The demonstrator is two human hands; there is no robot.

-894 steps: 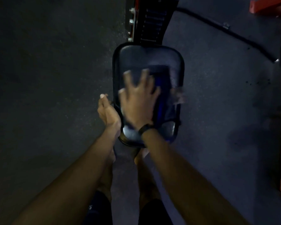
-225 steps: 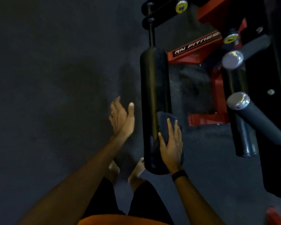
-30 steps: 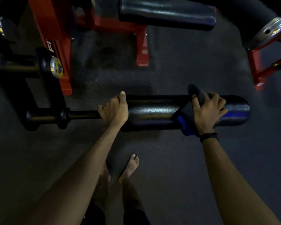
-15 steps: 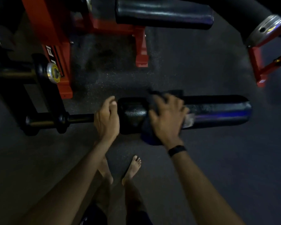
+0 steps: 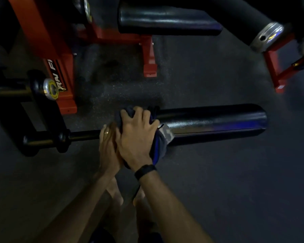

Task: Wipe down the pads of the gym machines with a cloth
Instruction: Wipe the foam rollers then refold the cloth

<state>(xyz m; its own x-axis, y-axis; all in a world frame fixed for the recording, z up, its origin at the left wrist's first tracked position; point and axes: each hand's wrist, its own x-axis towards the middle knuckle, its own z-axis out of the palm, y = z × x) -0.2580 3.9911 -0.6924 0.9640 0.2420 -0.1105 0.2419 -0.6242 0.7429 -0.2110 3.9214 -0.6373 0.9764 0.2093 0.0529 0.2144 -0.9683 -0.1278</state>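
Under me is the dark speckled rubber floor (image 5: 209, 172), and it carries everything here. At its far left stands the red steel frame of the machine (image 5: 47, 41) with a black and white label, and one red foot (image 5: 149, 60) of it reaches down toward the middle of the floor. Near the far right corner stands another red leg (image 5: 277, 74). Above the far edge hangs a short black upholstered roller pad (image 5: 167, 23), and at the far right there is a thick black tube with a silver metal end cap (image 5: 268, 35).

The long black cylindrical vinyl roller pad (image 5: 214, 125) lies across the middle of the floor, from my hands out to the right. It sits on a black steel bar (image 5: 84, 135), which runs left to a black bracket (image 5: 42, 111) with a silver and yellow round cap (image 5: 50, 89).

My right hand (image 5: 137, 135) presses the dark blue and grey cloth (image 5: 161, 144) on the left end of this pad. Its fingers are spread and bent over the cloth, and the cloth hangs down on the near side of the pad. My left hand (image 5: 109, 148) is just beside it, touching it, on the bar at the end of the pad. It is blurred, so I cannot tell how its fingers lie. On the right wrist I wear a black band (image 5: 145, 171). My bare feet (image 5: 116, 192) show below the arms.
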